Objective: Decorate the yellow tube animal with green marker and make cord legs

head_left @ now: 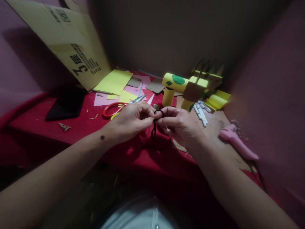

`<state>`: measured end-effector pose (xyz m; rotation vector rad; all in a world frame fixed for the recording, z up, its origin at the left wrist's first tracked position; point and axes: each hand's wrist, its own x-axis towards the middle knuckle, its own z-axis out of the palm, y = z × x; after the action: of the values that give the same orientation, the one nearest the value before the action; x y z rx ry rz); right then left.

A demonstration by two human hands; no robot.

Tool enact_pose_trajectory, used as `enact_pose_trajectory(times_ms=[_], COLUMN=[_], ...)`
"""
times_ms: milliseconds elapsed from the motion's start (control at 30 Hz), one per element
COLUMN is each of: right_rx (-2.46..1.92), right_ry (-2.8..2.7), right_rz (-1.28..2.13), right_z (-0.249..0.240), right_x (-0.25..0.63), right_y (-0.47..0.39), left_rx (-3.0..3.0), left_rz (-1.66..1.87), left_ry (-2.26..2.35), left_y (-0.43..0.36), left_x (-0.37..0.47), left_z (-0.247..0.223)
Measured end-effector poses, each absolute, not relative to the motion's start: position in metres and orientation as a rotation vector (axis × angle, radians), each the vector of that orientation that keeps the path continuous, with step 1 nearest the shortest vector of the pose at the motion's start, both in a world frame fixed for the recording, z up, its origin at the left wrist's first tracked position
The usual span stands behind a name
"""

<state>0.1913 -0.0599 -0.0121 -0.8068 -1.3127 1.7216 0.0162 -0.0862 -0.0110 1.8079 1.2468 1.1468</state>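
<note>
Both hands meet above the front part of the table, pinching one black cord (153,131). My left hand (133,119) closes its thumb and forefinger on the cord. From the other side my right hand (177,122) grips it with its fingertips. A small loop of the cord stands up between the fingers, and more of it dangles below in loops. Just behind the hands stands a yellow paper-tube figure (175,81) with green patches and a brown cardboard piece. Red-handled scissors (114,109) lie beside my left hand, partly covered by it.
On the red tablecloth (90,130) lie a dark flat device (65,103) and yellow paper (114,82) among pink scraps. A large cardboard sheet (76,47) leans at the left. At the right are several pale markers (200,114) and a pink glue gun (238,141).
</note>
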Motion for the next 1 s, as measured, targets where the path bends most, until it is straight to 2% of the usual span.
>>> enact_pose_trajectory(times_ms=[267, 667, 767, 1000], right_rx=[-0.773, -0.845, -0.892, -0.904], right_ry=[-1.411, -1.652, -1.627, -1.479], right_rz=[1.467, 0.851, 0.861, 1.188], right_z=[-0.009, -0.026, -0.024, -0.018], right_x=[0.186, 0.185, 0.184, 0.184], right_y=[-0.070, -0.075, -0.076, -0.074], left_rx=[1.683, 1.622, 1.623, 1.538], left_rz=[1.040, 1.031, 1.033, 1.060], left_ry=[1.280, 1.262, 1.261, 1.284], left_y=[-0.089, -0.089, -0.090, -0.092], left_x=[0.015, 0.018, 0.018, 0.018], left_z=[-0.002, -0.002, -0.001, 0.000])
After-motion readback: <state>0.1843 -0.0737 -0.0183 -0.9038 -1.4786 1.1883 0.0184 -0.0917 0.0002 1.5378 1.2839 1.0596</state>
